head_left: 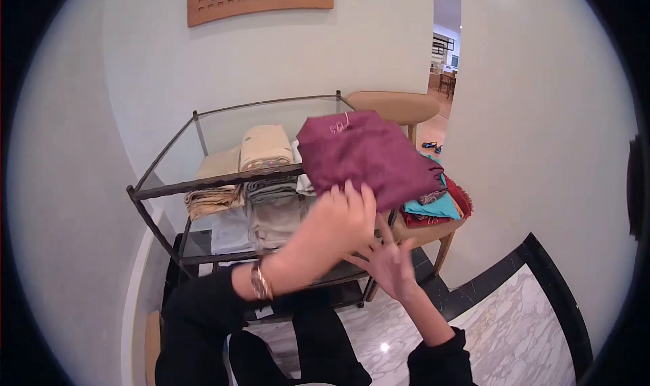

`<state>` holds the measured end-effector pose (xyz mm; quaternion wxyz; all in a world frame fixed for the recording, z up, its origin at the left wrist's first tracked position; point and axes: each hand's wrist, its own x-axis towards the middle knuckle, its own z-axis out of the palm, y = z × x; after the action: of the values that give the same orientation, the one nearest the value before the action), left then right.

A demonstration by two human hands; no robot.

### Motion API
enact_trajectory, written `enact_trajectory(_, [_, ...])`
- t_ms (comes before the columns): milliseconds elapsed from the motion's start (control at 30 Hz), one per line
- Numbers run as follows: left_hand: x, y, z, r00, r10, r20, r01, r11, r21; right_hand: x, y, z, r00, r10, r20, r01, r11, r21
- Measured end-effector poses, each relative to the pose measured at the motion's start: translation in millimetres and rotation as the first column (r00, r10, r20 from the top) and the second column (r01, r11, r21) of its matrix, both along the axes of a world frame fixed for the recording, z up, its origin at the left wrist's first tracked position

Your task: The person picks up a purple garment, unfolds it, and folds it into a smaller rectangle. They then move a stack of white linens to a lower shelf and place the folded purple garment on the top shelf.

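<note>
A folded maroon cloth with a small pink emblem (369,152) is raised above the right end of a metal-framed glass table. My left hand (342,217), with a bracelet at the wrist, is at the cloth's lower edge, its fingers bent against the fabric. Whether it pinches the cloth is hard to tell. Just below and to the right, my right hand (389,261) has its fingers spread, palm up, under the cloth and not closed on anything visible.
Folded beige cloths (266,145), grey cloths (272,191) and white cloths (231,231) lie on the table (223,181). Turquoise cloth (433,208) and red cloth (460,200) rest on a chair (399,105). A wood-framed mirror (261,4) hangs behind.
</note>
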<state>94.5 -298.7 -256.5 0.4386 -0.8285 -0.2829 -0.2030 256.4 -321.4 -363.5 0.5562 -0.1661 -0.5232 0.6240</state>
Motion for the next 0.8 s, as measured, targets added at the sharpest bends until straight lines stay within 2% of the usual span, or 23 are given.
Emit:
enact_trajectory(100, [5, -35, -39, 0.995, 0.043, -0.093, -0.039, 0.998, 0.044, 11, -9, -7, 0.961, 0.062, -0.269, -0.039, 0.995, 0.091])
enact_trajectory(133, [6, -44, -53, 0.994, 0.017, -0.105, -0.016, 1.000, 0.006, 12, -11, -21, 0.882, 0.175, -0.438, -0.136, 0.984, 0.118])
enact_trajectory(200, [8, -59, -79, 0.992, -0.017, -0.128, 0.008, 0.997, -0.076, -3, -34, -30, 0.913, -0.203, -0.353, 0.136, 0.969, -0.206])
enact_trajectory(233, [8, -67, -93, 0.990, -0.027, -0.139, 0.010, 0.993, -0.121, -12, -43, -36, 0.887, -0.377, -0.265, 0.274, 0.894, -0.355])
enact_trajectory(300, [7, -78, -116, 0.990, -0.020, -0.143, -0.008, 0.981, -0.192, -22, -51, -54, 0.855, -0.477, -0.203, 0.306, 0.780, -0.546])
enact_trajectory(400, [4, -88, -139, 0.990, 0.009, -0.140, -0.053, 0.949, -0.311, -19, -54, -82, 0.885, -0.392, -0.250, 0.107, 0.695, -0.711])
enact_trajectory(500, [-3, -100, -131, 0.993, 0.040, -0.114, -0.081, 0.918, -0.389, -18, -53, -78, 0.931, -0.277, -0.237, 0.023, 0.694, -0.720])
enact_trajectory(533, [-4, -103, -126, 0.996, 0.054, -0.064, -0.077, 0.893, -0.444, -16, -50, -70, 0.947, -0.209, -0.245, -0.031, 0.699, -0.715])
enact_trajectory(600, [-7, -103, -114, 0.995, 0.092, 0.033, -0.059, 0.833, -0.551, -18, -36, -55, 0.944, -0.184, -0.274, -0.050, 0.740, -0.671])
enact_trajectory(633, [-8, -98, -108, 0.993, 0.075, 0.093, -0.012, 0.837, -0.547, -19, -26, -47, 0.943, -0.169, -0.286, -0.060, 0.760, -0.647])
enact_trajectory(700, [-10, -88, -97, 0.976, 0.045, 0.212, 0.078, 0.842, -0.534, -18, 8, -46, 0.920, -0.188, -0.345, -0.020, 0.854, -0.519])
enact_trajectory(767, [-11, -70, -98, 0.969, 0.037, 0.245, 0.109, 0.826, -0.554, -18, 42, -35, 0.892, -0.286, -0.351, 0.084, 0.867, -0.492])
enact_trajectory(800, [-11, -61, -104, 0.965, 0.033, 0.262, 0.125, 0.817, -0.563, -16, 64, -40, 0.882, -0.291, -0.371, 0.083, 0.870, -0.486])
